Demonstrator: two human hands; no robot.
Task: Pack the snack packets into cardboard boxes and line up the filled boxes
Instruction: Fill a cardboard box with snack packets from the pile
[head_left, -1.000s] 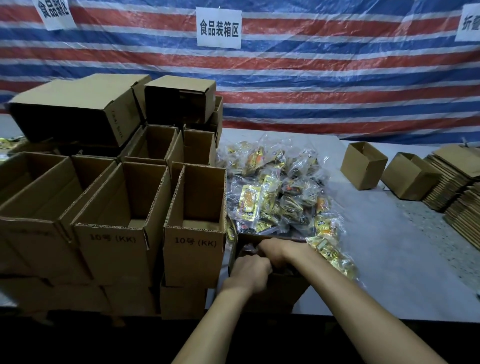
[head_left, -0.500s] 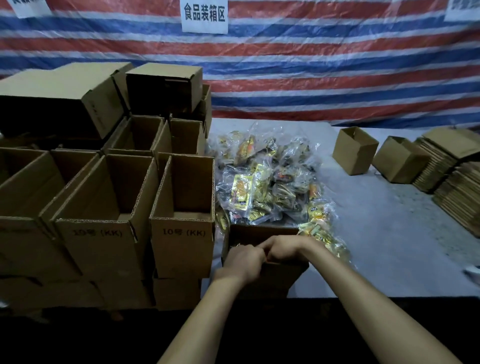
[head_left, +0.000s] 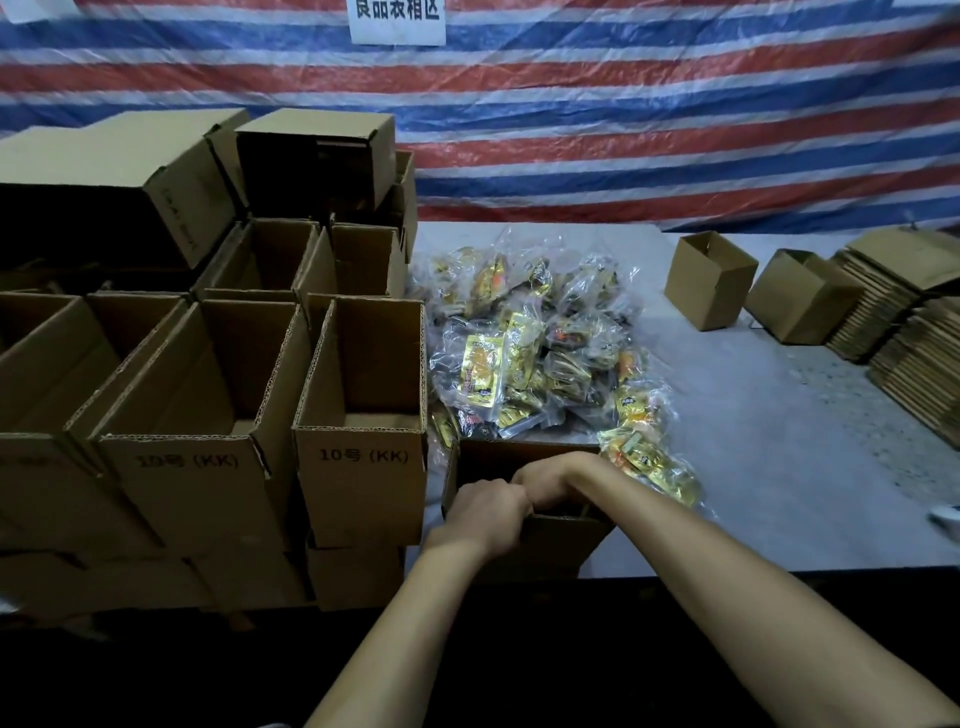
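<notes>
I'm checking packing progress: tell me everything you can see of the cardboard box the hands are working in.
The cardboard box is small, brown and corrugated, upright with its top open at the near edge of the grey table. Its inside is dark, so contents are hidden. The packet pile lies just behind it; stacked boxes stand to its left. The left hand sits curled at its near rim and the right hand dips into the opening; their grip is hidden.

The front cardboard box (head_left: 363, 493) and its left neighbour (head_left: 192, 504) read "10号 (KK)"; the white sign (head_left: 397, 26) is cropped.
</notes>
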